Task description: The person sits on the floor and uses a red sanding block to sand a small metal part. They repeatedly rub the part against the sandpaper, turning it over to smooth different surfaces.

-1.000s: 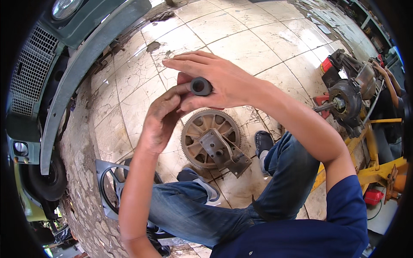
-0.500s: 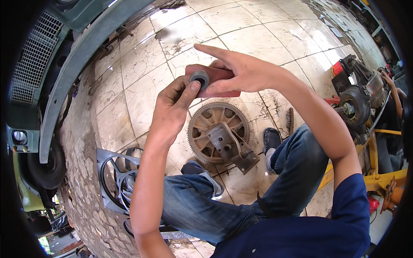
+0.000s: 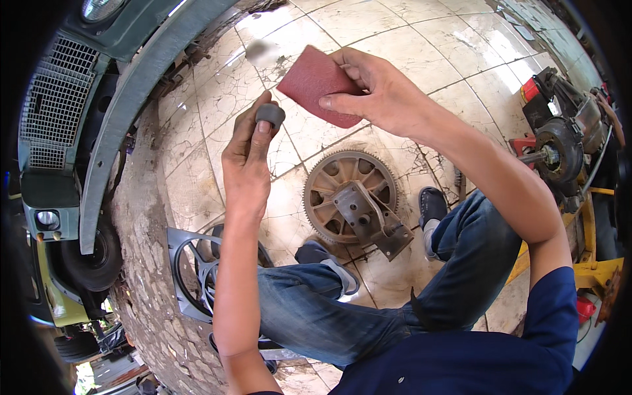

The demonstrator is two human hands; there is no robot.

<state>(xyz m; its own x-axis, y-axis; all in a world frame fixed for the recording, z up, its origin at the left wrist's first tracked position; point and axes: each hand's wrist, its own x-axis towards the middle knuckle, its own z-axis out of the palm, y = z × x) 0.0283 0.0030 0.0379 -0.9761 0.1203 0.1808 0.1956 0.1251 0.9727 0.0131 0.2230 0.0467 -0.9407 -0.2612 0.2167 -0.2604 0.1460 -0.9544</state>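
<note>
Change first: we see the hands pull apart. Half a second ago the sheet showed right behind the ring; now the two are separate, with a narrow strip of floor between them. We judge that any contact is broken for the moment, which leaves the ring's outer side open to view.

Our left hand (image 3: 249, 155) pinches a short, dark grey, smooth cylindrical ring (image 3: 272, 117) between thumb and fingertips, at the top end of the grip; rubber or metal, we can't tell. Our right hand (image 3: 392, 92) clamps a dark red, roughly square sheet of abrasive-looking paper (image 3: 315, 85) by its right side, thumb on the near face. The sheet bends slightly, and its near left corner sits just beside the ring.

Farther down, between our shoes, a rusty brown toothed metal wheel (image 3: 316, 209) lies on cracked cream floor tiles (image 3: 421, 59), a worn steel bracket (image 3: 376, 234) over it. Off left: a grey plastic fan frame (image 3: 176, 263), then a long grey metal bumper (image 3: 105, 151).
</note>
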